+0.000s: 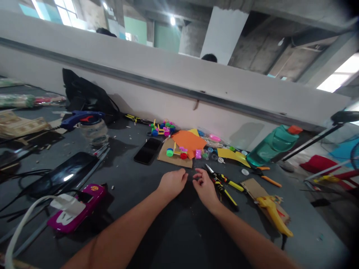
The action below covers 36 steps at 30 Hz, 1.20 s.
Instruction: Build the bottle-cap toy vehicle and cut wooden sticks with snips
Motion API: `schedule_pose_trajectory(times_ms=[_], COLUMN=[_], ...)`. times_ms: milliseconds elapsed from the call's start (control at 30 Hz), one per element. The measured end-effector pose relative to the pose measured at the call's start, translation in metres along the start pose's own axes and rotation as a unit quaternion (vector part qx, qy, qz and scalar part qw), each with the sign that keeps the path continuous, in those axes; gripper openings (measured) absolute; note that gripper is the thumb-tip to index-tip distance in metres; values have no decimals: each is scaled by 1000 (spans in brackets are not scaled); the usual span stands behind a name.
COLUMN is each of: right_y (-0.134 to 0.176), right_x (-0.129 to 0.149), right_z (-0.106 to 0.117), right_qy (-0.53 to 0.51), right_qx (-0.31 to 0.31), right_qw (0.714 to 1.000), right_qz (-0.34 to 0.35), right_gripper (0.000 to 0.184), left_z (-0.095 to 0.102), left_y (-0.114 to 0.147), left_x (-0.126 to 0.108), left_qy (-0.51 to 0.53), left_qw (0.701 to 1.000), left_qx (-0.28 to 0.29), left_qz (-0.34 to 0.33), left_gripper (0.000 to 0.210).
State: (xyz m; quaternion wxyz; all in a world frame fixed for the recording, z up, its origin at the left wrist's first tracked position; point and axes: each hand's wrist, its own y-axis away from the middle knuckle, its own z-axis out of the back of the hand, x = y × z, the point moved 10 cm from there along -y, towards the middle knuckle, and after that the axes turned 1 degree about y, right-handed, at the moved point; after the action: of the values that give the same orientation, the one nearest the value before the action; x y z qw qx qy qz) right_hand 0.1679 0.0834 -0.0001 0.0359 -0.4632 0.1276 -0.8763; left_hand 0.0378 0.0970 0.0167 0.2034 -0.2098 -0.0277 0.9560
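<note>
Both of my hands are just above the dark tabletop [171, 243], a small gap between them. My left hand [172, 183] is closed, fingers curled in; whether anything small is inside is hidden. My right hand [205, 188] has loosely bent fingers, slightly apart, with nothing visible in them. Right beside it lie pliers with yellow-and-black handles [226, 194]. Beyond the hands, a cardboard piece [165, 158] carries a small toy car with green and red wheels [177, 151]. Behind that are orange sheets [188, 142] and another colourful toy vehicle [159, 130].
Left are a black phone [147, 151], a purple power strip [77, 209], a clear jar [94, 131] and a blue glue gun [81, 116]. Right are a yellow glue gun [273, 213], orange-handled pliers [270, 181] and a teal bottle [272, 145]. A white partition [174, 101] stands behind.
</note>
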Motion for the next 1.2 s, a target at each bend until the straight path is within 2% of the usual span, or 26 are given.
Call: schedule_pose_trajectory(times_ms=[67, 167, 233, 267, 367, 533, 733, 1033, 1200], right_y=[6, 6, 4, 3, 2, 1, -1, -2, -1], right_x=[0, -1, -2, -3, -5, -8, -11, -12, -12], right_z=[1, 3, 3, 3, 2, 1, 1, 0, -1], right_qy=[-11, -26, -31, -32, -36, -46, -68, -76, -93], right_qx=[-12, -25, -25, -23, -17, -12, -7, 5, 12], right_qw=[1000, 999, 999, 999, 999, 999, 998, 997, 995], right_qz=[0, -1, -1, 0, 5, 5, -6, -19, -24], right_gripper=[37, 36, 36, 36, 36, 35, 34, 32, 29], left_z=[12, 36, 45, 45, 36, 33, 13, 7, 11], left_y=[-3, -3, -1, -1, -6, -9, -13, -17, -18], left_x=[8, 30, 41, 46, 50, 34, 15, 14, 14], left_qy=[23, 45, 53, 49, 32, 30, 43, 17, 36], left_qw=[999, 986, 975, 973, 978, 984, 994, 995, 993], left_qx=[-43, -147, -200, -209, -188, -176, -88, -79, -100], left_qz=[11, 57, 79, 88, 89, 25, -44, -52, -52], left_gripper=[27, 20, 20, 23, 23, 20, 21, 23, 22])
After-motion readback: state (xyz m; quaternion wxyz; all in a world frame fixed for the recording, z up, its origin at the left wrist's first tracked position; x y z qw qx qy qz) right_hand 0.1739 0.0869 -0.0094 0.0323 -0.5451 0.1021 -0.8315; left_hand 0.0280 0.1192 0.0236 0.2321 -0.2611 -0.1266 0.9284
